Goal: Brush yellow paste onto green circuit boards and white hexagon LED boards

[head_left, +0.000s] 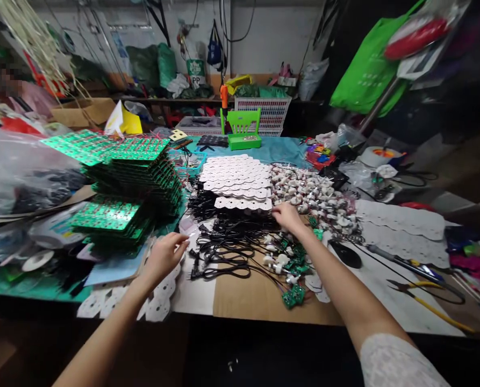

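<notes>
My left hand [165, 257] hovers over the near left of the bench, fingers curled in a pinch on something small that I cannot make out, beside a tangle of black cables [223, 250]. My right hand [287, 216] reaches farther in, fingers bent down at the front edge of a stack of white perforated sheets [236, 180]; whether it grips one is hidden. Small green circuit boards with white parts [290, 263] lie under my right forearm.
Tall stacks of green circuit-board panels [133, 172] stand at the left. A heap of white plug parts [316, 196] lies right of the sheets. Pliers with yellow handles [425, 301] and a screwdriver [401, 263] lie at the right. A green stand [243, 129] and white baskets [264, 110] sit behind.
</notes>
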